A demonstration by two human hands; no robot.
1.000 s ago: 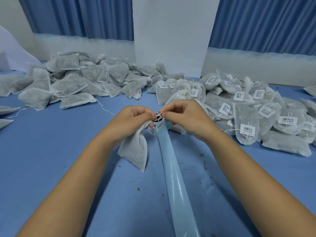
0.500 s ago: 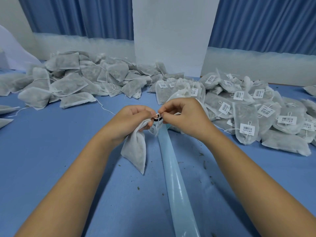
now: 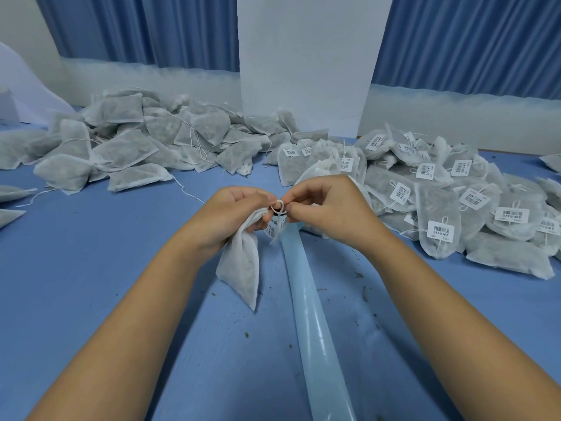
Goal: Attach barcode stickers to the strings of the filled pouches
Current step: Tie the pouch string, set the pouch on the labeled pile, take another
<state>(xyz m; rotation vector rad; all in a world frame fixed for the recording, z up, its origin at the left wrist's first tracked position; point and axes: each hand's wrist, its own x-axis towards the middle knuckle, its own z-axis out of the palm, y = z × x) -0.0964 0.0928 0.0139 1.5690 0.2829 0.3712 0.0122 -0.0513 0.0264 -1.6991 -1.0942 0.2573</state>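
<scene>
Both hands meet over the middle of the blue tabletop [image 3: 91,299]. The left hand [image 3: 233,217] has its grip closed on the gathered neck of a filled pouch [image 3: 241,265], and the pouch hangs down from that fist, long axis close to vertical, neck up and far, bottom corner pointing down and slightly right toward the near edge, just above or touching the tabletop, I cannot tell which. The right hand [image 3: 328,211] pinches the white string [image 3: 279,206], which now stands up as a small open loop between the two sets of fingertips. A barcode sticker [image 3: 271,229] dangles just below the loop, its print facing left.

Against half a second ago, the hands sit almost where they were; the loop of string shows more clearly above the fingers, and the pouch hangs a touch straighter.

Beneath the hands a pale blue backing strip [image 3: 312,314] runs from the near edge away toward the hands. On the far left lies the heap of untagged pouches [image 3: 127,147]; on the right, the pile of tagged pouches [image 3: 440,208], white labels up. Green crumbs [image 3: 364,291] dot the tabletop near the strip.
</scene>
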